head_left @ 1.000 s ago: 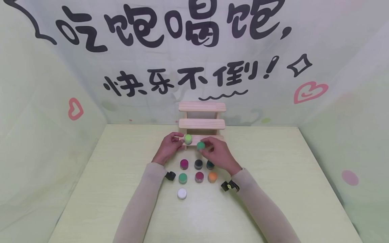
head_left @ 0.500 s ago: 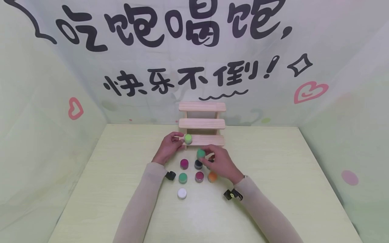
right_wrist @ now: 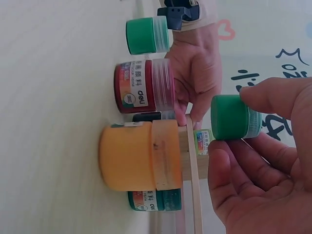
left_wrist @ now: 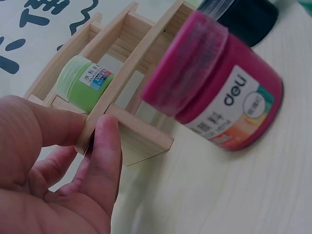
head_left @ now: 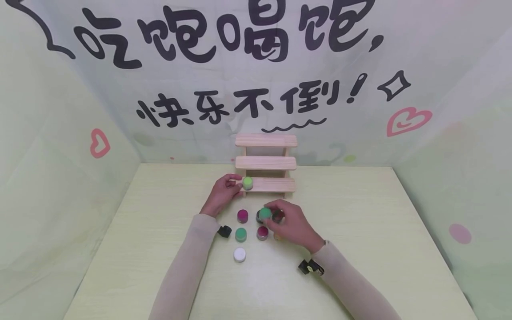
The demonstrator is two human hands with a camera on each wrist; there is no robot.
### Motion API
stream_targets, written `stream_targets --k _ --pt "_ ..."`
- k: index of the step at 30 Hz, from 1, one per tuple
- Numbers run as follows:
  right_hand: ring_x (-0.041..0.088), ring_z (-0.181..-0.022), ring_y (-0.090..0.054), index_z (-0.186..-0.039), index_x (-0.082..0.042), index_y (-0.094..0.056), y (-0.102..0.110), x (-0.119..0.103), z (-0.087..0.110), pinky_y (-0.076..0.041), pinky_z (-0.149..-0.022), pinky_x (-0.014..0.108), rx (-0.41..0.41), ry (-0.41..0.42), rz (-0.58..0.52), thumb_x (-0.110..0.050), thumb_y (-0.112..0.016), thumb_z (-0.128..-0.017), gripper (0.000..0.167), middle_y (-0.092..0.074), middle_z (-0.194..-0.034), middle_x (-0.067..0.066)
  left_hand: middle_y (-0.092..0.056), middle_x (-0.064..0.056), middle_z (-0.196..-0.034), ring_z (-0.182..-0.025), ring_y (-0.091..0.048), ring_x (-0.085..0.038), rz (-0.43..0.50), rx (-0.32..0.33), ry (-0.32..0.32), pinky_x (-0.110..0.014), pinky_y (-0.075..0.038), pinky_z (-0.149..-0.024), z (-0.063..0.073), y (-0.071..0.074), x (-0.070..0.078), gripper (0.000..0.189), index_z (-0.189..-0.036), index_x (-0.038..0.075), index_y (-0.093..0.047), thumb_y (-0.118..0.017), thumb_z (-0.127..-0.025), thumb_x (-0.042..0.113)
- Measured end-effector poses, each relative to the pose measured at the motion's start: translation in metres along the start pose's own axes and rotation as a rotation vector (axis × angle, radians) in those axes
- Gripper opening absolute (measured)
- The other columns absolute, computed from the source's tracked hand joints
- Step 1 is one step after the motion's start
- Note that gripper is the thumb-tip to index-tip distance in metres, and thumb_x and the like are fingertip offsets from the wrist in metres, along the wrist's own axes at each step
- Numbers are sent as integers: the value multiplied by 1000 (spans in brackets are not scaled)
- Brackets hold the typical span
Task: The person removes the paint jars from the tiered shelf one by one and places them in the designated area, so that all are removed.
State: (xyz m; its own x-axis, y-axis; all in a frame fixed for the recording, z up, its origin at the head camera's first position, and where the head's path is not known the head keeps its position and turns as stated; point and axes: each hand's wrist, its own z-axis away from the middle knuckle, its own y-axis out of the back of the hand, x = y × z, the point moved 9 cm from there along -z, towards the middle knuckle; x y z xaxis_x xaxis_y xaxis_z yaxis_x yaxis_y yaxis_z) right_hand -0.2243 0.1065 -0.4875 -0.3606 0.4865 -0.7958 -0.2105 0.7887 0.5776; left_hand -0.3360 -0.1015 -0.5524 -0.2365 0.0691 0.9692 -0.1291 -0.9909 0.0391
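My left hand (head_left: 222,191) grips the left end of the bottom step of a small three-tier wooden shelf (head_left: 266,162), thumb and fingers pinching the board. A lime-green paint jar (left_wrist: 85,83) stands upright on that step, right beside the thumb. My right hand (head_left: 294,222) holds a green paint jar (right_wrist: 228,117) between thumb and fingers, above the table in front of the shelf. In the head view this jar overlaps a dark paint jar (head_left: 259,218), and a teal paint jar (head_left: 277,216) is partly covered by the fingers.
On the table stand a magenta jar (head_left: 242,216), another green jar (head_left: 241,234), a dark red jar (head_left: 262,233) and a white-topped jar (head_left: 239,254). An orange jar (right_wrist: 139,156) is mostly hidden under my right hand in the head view. A printed cloth (head_left: 212,80) hangs behind.
My right hand has moved back from the bottom step toward the front, carrying the green paint jar over the dark jar. My left hand has stayed at the shelf.
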Motion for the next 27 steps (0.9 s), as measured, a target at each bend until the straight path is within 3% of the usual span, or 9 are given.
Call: stream_targets --k 4,9,19,27 --pt "17 -92 -67 -117 -23 -68 -2 0 8 -63 -80 39 -9 7 -21 -23 -78 -88 30 -70 -107 -12 -51 -8 -99 -89 -63 -20 2 5 7 -31 -64 -86 0 -1 -1 27 -121 11 -65 -69 -95 8" --pt "13 -94 -67 -116 -24 -68 -6 -1 18 -62 -82 34 -22 2 10 -21 -79 -86 32 -70 -109 -14 -51 -8 -99 -89 -63 -20 2 7 6 -31 -64 -85 1 0 -1 26 -120 11 -65 -69 -95 7" --pt "20 -82 -61 -117 -21 -69 -17 -6 40 -58 -70 28 -53 32 56 -18 -83 -82 38 -64 -91 -6 -52 -8 -99 -87 -63 -18 15 6 10 -30 -64 -84 0 -2 -2 27 -121 10 -64 -69 -95 7" --pt "16 -85 -64 -119 -18 -67 -27 -14 54 -59 -70 26 -97 96 53 -14 -82 -82 40 -70 -102 -2 -54 -9 -100 -85 -65 -17 15 4 8 -28 -64 -81 0 -2 -2 27 -122 9 -63 -68 -96 7"
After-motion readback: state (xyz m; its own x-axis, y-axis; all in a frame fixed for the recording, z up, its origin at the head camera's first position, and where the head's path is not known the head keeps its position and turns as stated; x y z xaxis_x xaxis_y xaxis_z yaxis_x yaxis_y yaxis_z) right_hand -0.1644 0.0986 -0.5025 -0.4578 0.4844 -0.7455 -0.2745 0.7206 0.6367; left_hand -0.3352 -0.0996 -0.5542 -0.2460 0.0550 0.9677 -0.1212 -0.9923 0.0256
